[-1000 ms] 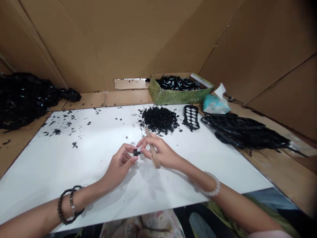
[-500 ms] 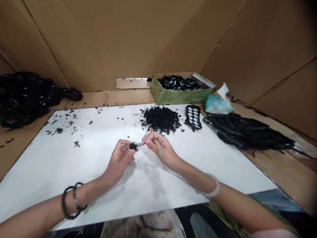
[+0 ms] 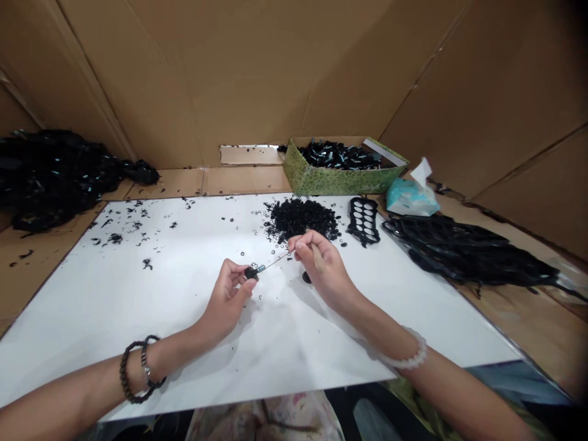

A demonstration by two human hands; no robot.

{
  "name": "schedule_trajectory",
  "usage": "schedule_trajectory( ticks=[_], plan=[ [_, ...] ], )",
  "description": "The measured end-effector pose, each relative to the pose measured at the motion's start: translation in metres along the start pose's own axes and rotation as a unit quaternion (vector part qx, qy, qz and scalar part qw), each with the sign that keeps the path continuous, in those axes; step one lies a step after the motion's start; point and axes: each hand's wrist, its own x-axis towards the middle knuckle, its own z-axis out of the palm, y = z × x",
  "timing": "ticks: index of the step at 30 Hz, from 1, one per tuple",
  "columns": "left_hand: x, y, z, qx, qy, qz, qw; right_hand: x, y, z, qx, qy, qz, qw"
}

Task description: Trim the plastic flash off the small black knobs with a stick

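Observation:
Between its thumb and fingers my left hand [image 3: 231, 294] pinches a small black part [image 3: 251, 273] with a blue-grey tip that points right. My right hand [image 3: 323, 266] is closed around a thin tan stick [image 3: 317, 256]. A fine dark thread or wire [image 3: 277, 260] runs from its fingertips down to the part's tip. Just behind my right hand lies a heap of small black rings [image 3: 301, 219] on the white board [image 3: 184, 318]. A dark round piece [image 3: 307, 277] shows beside the right palm.
A green box [image 3: 340, 179] of black pieces stands at the back. Right of the heap are a black perforated frame [image 3: 364, 220], a tissue pack [image 3: 412, 197] and stacked black frames [image 3: 473, 251]. A black plastic pile [image 3: 59, 177] sits far left, with scraps [image 3: 114, 237] nearby.
My right hand has moved up and right, away from my left hand, and the thin line between them now shows. My left hand keeps its pinch. The view has shifted slightly.

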Motion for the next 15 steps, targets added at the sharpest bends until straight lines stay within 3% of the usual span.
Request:
schedule_trajectory(
  ticks=[6, 10, 15],
  plan=[
    [0.001, 0.000, 0.000, 0.007, 0.010, 0.004, 1.000, 0.013, -0.007, -0.019, 0.101, 0.058, 0.020, 0.993],
    [0.000, -0.001, -0.001, 0.015, 0.010, -0.004, 1.000, 0.017, -0.010, -0.023, 0.076, 0.092, -0.022, 0.993],
    [0.000, 0.001, 0.000, 0.006, 0.002, -0.021, 1.000, 0.010, -0.005, -0.009, -0.082, -0.009, -0.027, 0.996]
  ],
)
